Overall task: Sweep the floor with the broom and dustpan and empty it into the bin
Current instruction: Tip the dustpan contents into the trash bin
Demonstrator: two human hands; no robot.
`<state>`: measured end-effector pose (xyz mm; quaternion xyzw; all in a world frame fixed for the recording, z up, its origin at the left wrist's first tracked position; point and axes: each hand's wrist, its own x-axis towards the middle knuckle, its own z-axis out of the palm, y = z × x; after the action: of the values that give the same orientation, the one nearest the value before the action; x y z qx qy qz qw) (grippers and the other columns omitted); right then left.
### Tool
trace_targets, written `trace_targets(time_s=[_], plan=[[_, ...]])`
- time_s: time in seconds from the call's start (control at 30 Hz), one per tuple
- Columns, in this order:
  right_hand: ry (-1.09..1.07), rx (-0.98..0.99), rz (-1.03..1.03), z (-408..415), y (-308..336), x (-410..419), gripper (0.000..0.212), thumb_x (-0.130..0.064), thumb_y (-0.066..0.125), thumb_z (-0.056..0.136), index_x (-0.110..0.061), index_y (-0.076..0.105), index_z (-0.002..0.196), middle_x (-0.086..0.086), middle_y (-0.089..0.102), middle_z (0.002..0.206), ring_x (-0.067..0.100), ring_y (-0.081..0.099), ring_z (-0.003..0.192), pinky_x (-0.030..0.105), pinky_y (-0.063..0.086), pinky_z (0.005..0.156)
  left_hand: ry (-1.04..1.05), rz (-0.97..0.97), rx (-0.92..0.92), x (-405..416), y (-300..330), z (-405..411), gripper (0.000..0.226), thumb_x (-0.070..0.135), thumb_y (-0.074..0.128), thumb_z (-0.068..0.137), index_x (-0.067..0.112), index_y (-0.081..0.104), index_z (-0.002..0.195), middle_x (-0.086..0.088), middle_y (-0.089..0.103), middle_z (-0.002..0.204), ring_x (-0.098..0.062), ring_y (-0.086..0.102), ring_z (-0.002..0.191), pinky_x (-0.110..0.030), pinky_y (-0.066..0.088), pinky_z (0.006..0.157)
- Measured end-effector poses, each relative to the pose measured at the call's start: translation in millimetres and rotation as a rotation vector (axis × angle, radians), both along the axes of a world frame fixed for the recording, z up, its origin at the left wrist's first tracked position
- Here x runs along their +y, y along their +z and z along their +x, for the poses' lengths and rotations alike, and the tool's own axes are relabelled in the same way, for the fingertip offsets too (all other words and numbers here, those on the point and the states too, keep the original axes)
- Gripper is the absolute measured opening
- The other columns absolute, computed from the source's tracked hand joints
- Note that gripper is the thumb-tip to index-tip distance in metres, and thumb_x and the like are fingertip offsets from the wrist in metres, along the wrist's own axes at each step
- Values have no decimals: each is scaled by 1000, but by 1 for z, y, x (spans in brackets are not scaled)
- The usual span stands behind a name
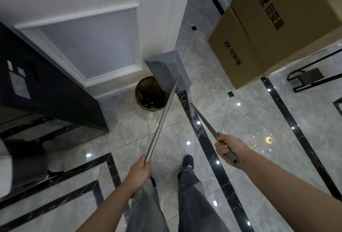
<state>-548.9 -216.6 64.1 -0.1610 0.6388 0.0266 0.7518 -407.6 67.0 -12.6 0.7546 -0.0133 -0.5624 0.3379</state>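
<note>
My left hand (137, 173) grips the long metal handle of a grey dustpan (167, 69). The pan is raised and tilted over a round brown bin (148, 95) that stands against the white wall. My right hand (228, 147) is closed around the grey end grip of the broom (191, 106). The broom's pole slants down to its head just right of the bin, mostly hidden behind the dustpan. The bin's inside looks dark, with a few pale scraps at the bottom.
A dark cabinet (46, 91) stands at left. Stacked cardboard boxes (273, 32) fill the upper right, with a black metal frame (305, 79) below them. Glossy marble floor (249, 120) with black inlay strips spreads around my legs and shoe (187, 162).
</note>
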Motion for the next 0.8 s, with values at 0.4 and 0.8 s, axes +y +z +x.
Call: trace_targets(time_s=[0.4,0.8], plan=[[63,14,-17,0,14,8,16,0,36,96,-11,48,98,0,34,54,4,30,30,14,26,24,49,213,156,-29,-4,60,33,16,54,89,-2,56,116,-12,57,83,-23,51,70,-31,41,70],[77,-32,-7,23,28,7,11,-2,39,95,-11,45,99,-1,37,51,5,33,32,14,27,25,629,61,617,19,83,92,40,34,57,93,3,71,114,-12,69,87,-19,64,79,-36,60,68]])
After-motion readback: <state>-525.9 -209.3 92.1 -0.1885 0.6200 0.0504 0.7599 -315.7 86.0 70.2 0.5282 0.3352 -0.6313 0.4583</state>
